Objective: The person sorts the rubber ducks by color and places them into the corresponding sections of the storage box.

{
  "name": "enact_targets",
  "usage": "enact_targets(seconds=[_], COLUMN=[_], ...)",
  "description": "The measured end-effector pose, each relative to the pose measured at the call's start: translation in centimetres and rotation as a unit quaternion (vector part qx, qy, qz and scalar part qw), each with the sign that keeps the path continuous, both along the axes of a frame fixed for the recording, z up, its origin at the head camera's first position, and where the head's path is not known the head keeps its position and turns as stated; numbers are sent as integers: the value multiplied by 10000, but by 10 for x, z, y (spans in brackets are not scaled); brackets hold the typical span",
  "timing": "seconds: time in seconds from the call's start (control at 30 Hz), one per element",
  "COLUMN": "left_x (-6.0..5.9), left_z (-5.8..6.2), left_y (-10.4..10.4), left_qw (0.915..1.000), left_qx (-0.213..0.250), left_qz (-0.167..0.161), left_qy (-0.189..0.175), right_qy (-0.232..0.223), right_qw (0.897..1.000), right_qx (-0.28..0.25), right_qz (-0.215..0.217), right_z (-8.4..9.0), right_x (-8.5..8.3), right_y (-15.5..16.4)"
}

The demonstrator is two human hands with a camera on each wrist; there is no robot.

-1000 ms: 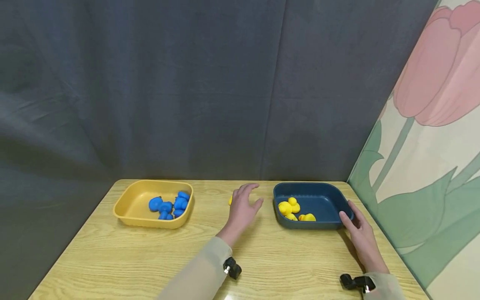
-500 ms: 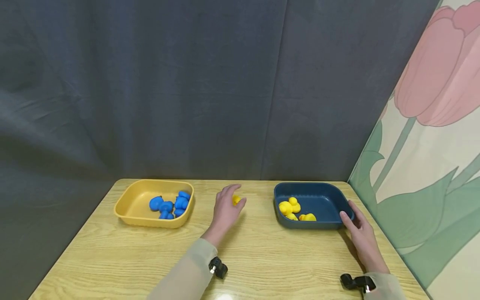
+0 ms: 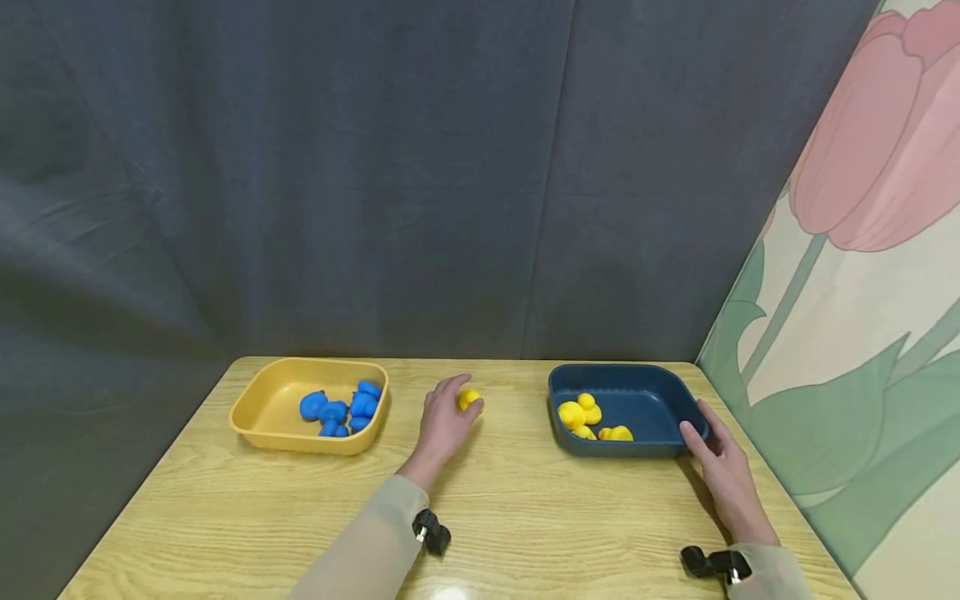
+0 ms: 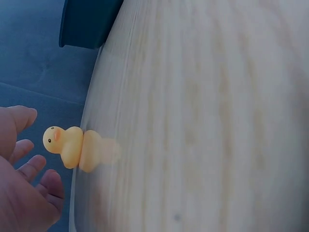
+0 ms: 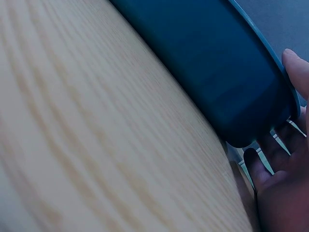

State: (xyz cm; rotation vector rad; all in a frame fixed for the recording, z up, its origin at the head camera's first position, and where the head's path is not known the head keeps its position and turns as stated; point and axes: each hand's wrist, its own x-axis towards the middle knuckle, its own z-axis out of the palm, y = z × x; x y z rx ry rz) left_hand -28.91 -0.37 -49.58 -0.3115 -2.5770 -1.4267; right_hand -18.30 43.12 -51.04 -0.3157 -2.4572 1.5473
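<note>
A small yellow rubber duck (image 3: 468, 399) sits on the wooden table. My left hand (image 3: 444, 422) reaches around it with thumb and fingers parted. In the left wrist view a gap shows between the fingers (image 4: 33, 166) and the duck (image 4: 65, 146). My right hand (image 3: 726, 479) holds the dark blue plastic tray (image 3: 652, 450) at its near right corner, thumb (image 5: 295, 70) at the rim and the other fingers against the outer wall. Several yellow rubber ducks (image 3: 576, 414) lie inside the tray's left part.
At the left stands a yellow tray (image 3: 300, 444) with several blue rubber toys (image 3: 330, 412) in it. A dark grey curtain (image 3: 450, 183) hangs behind the table (image 3: 540, 517). A wall with painted tulips (image 3: 847, 350) rises along the right side.
My left hand has moved left and come round the lone duck, which now shows more between thumb and fingers. The right hand and both trays have stayed put.
</note>
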Motion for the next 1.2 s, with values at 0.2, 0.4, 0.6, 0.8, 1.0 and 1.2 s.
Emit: enact_targets(seconds=[0.2,0.4,0.6,0.8,1.0,1.2], left_x=[-3,-6,-5,-5,-6,-6], left_z=[-3,-7,-7,-6,-6,-6], left_y=[0,-1,-1,0,2,3], left_qw=[10000,9996,9992,9991,9985,9978], left_qx=[-5,-74,-80,-195,-293,-358], left_qz=[11,110,100,108,175,161], left_qy=[-78,-255,-389,-372,-438,-526], right_qy=[-38,-6,61,83,68,93], right_qw=[10000,10000,10000,10000,10000,10000], right_qx=[-32,10,43,2,-8,-30], right_qz=[12,30,34,16,-6,-2], right_z=[0,1,1,2,1,0], right_x=[0,1,1,2,2,0], right_y=[0,-1,-1,-3,-2,0])
